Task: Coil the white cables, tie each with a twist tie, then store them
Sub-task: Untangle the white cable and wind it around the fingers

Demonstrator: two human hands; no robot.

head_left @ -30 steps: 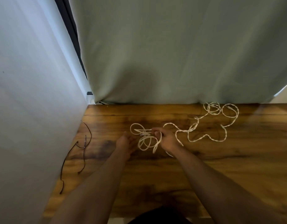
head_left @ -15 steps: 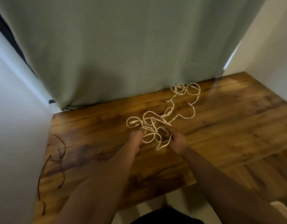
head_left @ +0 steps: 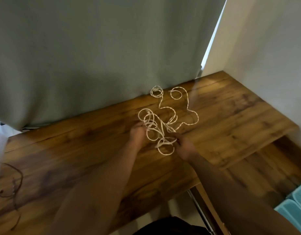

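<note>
A tangle of white cable (head_left: 160,126) lies in loose loops on the wooden table (head_left: 78,158), with a twisted length trailing back to two small rings near the curtain. My left hand (head_left: 138,134) grips the loops at the tangle's left side. My right hand (head_left: 184,147) pinches strands at its lower right, just above one round loop. Both hands are blurred. No twist tie is clearly visible.
A grey-green curtain (head_left: 95,56) hangs along the table's back edge. Thin dark wires (head_left: 12,187) lie at the table's left end. A white wall (head_left: 265,48) closes the right side. A lower wooden surface (head_left: 258,168) and a light blue ribbed object (head_left: 293,206) sit at bottom right.
The view has swung to the right, bringing the right wall and lower shelf into sight. The cable loops have spread wider between my hands, and the far rings have drawn closer.
</note>
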